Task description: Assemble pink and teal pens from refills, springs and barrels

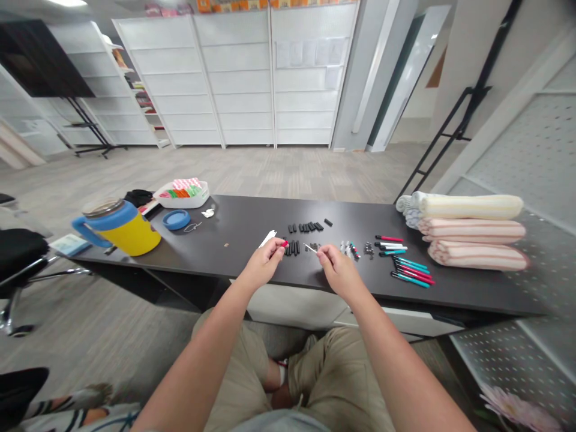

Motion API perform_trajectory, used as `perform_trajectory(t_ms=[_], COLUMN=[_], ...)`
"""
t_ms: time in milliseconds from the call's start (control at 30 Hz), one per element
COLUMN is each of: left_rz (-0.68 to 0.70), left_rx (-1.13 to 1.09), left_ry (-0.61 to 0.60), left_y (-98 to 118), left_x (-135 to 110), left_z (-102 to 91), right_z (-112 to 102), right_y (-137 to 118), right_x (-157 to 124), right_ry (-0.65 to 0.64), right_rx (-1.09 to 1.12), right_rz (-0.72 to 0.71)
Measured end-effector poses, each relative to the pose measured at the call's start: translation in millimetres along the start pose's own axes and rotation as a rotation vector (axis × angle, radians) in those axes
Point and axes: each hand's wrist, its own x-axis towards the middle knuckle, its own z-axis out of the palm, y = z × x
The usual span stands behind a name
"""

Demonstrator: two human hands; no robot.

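My left hand point(263, 261) is closed around a white pen barrel point(267, 239) with a red tip, held just above the black table's point(243, 231) front edge. My right hand point(335, 267) pinches a thin white refill point(309, 247), its point aimed at the left hand. Between and behind the hands lie black pen caps point(293, 247) and another row of black parts point(308, 227). Small pen parts point(351, 249) lie right of my right hand. Finished pens, red and teal point(411, 271), lie further right, with others point(390, 243) behind them.
Folded towels point(472, 231) are stacked at the table's right end. At the left stand a yellow jug with a blue handle point(119, 228), a blue lid point(176, 219) and a white tray of coloured items point(182, 193). A chair point(20, 258) stands left. White shelving point(234, 78) lines the back wall.
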Motion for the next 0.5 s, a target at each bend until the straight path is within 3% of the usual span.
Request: perform_trajectory(t_ms=[167,500], left_rz=[0.056,0.127], left_rx=[0.092,0.217], left_ry=[0.073,-0.021], left_y=[4,12], left_x=[-2,0], left_z=[2.3,0.3], right_z=[1,2], right_y=[-4,-4], right_x=[-2,-1], right_ry=[-0.038,-0.049], right_rx=[0.037,0.012], right_rz=[-0.016,-0.023])
